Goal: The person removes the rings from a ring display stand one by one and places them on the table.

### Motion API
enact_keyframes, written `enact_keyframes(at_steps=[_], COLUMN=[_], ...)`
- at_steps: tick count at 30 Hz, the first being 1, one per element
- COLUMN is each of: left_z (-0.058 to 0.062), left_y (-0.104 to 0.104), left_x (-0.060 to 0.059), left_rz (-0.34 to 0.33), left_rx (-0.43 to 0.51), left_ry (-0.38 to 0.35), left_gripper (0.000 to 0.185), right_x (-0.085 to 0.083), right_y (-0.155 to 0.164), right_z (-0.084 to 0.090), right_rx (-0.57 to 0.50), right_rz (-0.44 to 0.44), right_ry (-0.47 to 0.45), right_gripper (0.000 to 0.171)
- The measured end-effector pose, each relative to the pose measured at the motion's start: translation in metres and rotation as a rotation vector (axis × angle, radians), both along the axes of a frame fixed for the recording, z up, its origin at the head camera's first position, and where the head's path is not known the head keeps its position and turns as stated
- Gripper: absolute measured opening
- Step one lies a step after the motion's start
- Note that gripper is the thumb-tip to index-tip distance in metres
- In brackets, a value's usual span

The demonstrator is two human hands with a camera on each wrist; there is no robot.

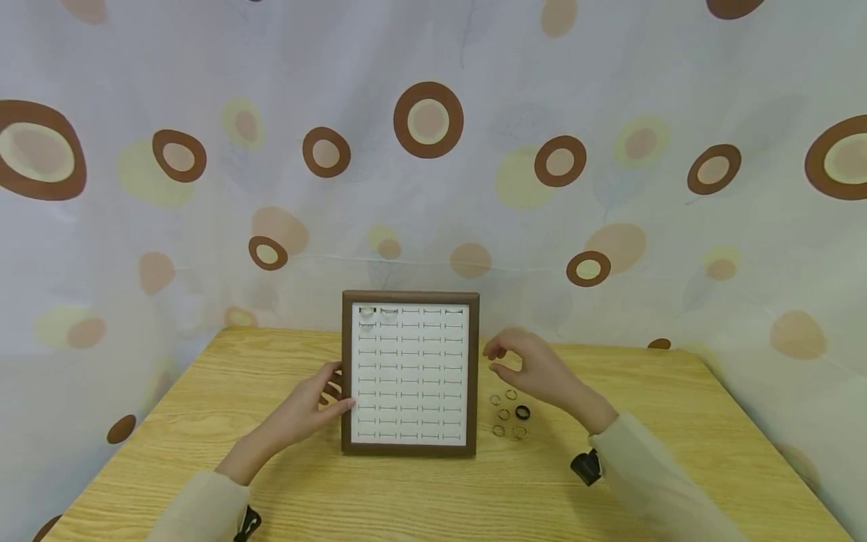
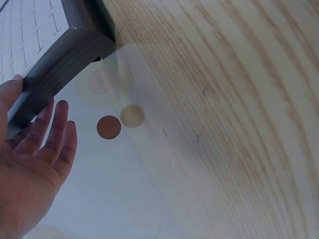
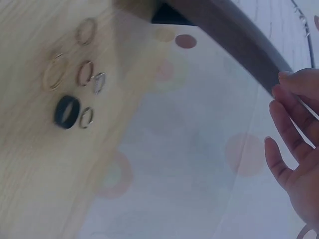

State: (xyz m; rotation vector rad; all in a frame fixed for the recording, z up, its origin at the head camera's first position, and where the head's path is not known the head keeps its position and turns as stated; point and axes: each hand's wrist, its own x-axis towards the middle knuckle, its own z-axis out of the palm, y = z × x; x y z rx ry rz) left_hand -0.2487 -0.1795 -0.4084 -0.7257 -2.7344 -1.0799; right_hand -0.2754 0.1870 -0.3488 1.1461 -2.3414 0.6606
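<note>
A ring display board (image 1: 409, 374) stands upright on the table, its white slotted panel set in a brown frame. My left hand (image 1: 308, 410) holds its left edge, thumb at the front and fingers toward the back. Rings sit in the first two slots of the top row and the first slot of the second. To the right of the board, my right hand (image 1: 535, 369) hovers beside the frame with fingers loosely bent, nothing visible in them. Below that hand lie several thin metal rings and a wider black ring (image 3: 60, 112).
The wooden table (image 1: 298, 489) reaches back to a pale curtain (image 1: 433, 211) patterned with brown and beige circles, which also hangs at both sides. Black devices (image 1: 586, 467) are strapped at my wrists.
</note>
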Motion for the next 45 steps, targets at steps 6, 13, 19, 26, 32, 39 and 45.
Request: enact_keyframes(at_steps=[6, 13, 19, 26, 32, 39, 45], left_z=[0.000, -0.001, -0.001, -0.002, -0.003, -0.002, -0.002], left_y=[0.000, 0.000, -0.001, -0.001, -0.001, -0.001, -0.001], left_x=[0.000, 0.000, -0.001, -0.001, -0.002, -0.002, -0.001], left_rz=[0.004, 0.008, 0.007, -0.002, -0.002, -0.008, -0.004], left_rx=[-0.002, 0.000, 0.001, -0.001, 0.001, 0.005, 0.003], left_ry=[-0.003, -0.006, 0.001, 0.011, 0.011, 0.017, 0.014], left_gripper=[0.056, 0.057, 0.056, 0.056, 0.056, 0.055, 0.056], right_x=[0.002, 0.002, 0.001, -0.002, -0.008, -0.011, -0.011], right_y=[-0.020, -0.045, -0.067, -0.089, -0.105, -0.123, -0.135], right_z=[0.015, 0.032, 0.041, 0.047, 0.051, 0.056, 0.056], right_rx=[-0.008, 0.008, 0.021, 0.018, 0.005, -0.011, -0.007], right_rz=[0.021, 0.021, 0.001, -0.031, -0.030, -0.029, -0.057], right_ry=[0.042, 0.078, 0.087, 0.069, 0.071, 0.120, 0.160], right_gripper=[0.017, 0.016, 0.016, 0.016, 0.017, 0.016, 0.016])
